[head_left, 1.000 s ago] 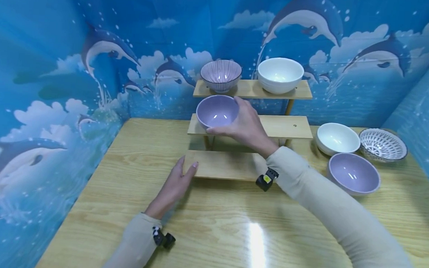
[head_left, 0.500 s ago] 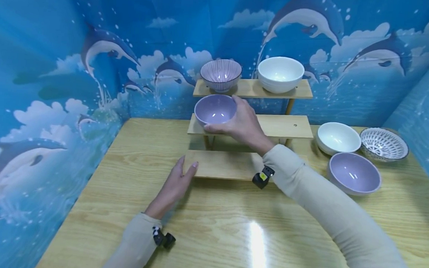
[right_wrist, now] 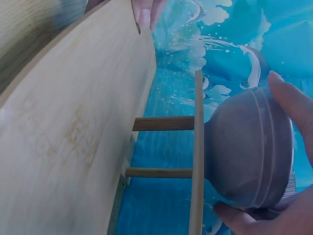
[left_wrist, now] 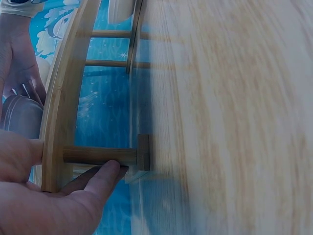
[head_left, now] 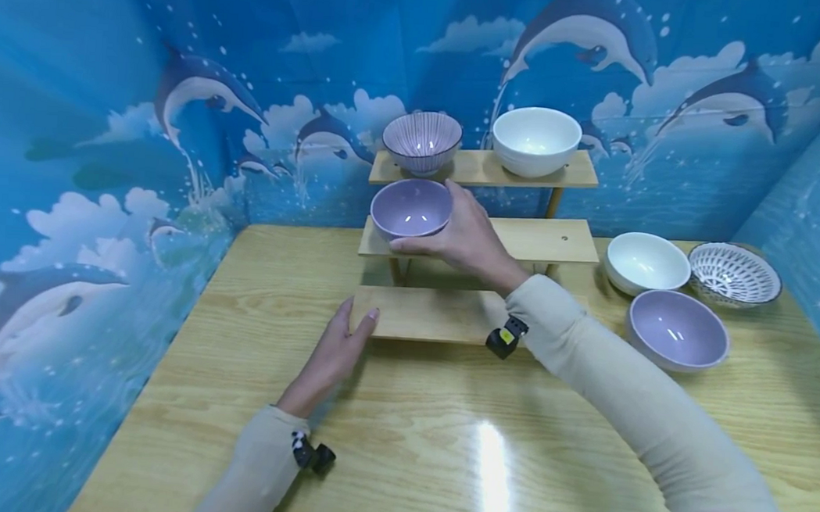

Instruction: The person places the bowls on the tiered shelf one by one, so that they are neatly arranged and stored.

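A plain purple bowl (head_left: 410,209) is at the left end of the middle tier of a wooden stepped stand (head_left: 441,317). My right hand (head_left: 473,240) grips it from the right, thumb at the near side and fingers at the far side. In the right wrist view the bowl's base (right_wrist: 209,152) meets the tier board (right_wrist: 196,196). My left hand (head_left: 331,353) holds the left end of the lowest tier. The left wrist view shows its thumb on the board (left_wrist: 61,98) and fingers beneath, by a short leg (left_wrist: 100,155).
On the top tier stand a purple-striped bowl (head_left: 422,144) and a white bowl (head_left: 536,143). To the stand's right, on the table (head_left: 398,443), are another white bowl (head_left: 646,264), a black-and-white patterned bowl (head_left: 734,275) and a second purple bowl (head_left: 677,331). A dolphin-print backdrop (head_left: 310,38) surrounds the table.
My right hand and the purple bowl have shifted slightly left along the middle tier, then stayed nearly still. The left hand has kept its place on the stand.
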{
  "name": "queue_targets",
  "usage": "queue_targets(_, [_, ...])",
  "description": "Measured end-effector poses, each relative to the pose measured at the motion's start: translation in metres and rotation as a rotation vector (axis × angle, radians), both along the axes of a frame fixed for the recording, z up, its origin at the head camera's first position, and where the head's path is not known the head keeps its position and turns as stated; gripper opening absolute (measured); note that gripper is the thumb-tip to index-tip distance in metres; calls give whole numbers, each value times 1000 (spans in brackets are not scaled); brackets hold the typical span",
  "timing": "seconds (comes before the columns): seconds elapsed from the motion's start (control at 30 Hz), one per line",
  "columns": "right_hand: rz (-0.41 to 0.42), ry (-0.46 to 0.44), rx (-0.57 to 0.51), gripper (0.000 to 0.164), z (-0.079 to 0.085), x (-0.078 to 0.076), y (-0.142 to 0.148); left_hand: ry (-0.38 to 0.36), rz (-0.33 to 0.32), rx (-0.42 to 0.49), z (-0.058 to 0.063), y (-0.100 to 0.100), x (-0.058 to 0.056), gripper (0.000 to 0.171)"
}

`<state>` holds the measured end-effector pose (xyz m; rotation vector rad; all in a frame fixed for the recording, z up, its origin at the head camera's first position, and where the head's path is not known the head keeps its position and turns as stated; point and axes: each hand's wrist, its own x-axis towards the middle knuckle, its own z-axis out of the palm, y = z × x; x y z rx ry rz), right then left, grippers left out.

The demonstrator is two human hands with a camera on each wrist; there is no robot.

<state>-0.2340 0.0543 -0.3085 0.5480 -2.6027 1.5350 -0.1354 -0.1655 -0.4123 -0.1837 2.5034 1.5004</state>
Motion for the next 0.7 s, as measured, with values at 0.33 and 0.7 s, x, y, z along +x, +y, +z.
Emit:
queue_targets(0.33, [-77,-54,114,124,10,11,16,-6,-7,0,0,-1,0,86])
queue_targets(0.7, [-91,-95,133,127,20,32,43,-11,-8,3,-1,-1,0,86])
